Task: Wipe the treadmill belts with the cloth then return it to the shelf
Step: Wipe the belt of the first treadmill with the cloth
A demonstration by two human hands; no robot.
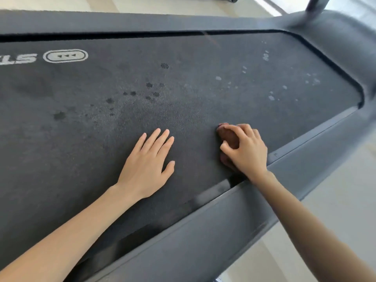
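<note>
The right hand is closed around a bunched brown cloth, pressed onto the speckled dark treadmill belt; the left hand is laid flat, fingers spread, holding nothing, beside pale flooring.

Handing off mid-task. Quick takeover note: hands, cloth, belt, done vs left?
Left hand: flat, palm down on the treadmill belt, holding nothing.
Right hand: closed over the bunched brown cloth, pressing it on the belt near the near side rail.
Done: wiping under way on this belt.
Left: dark spots mid-belt and pale marks towards the far right end remain. Any other belt and the shelf are out of view; cloth not yet returned.
</note>
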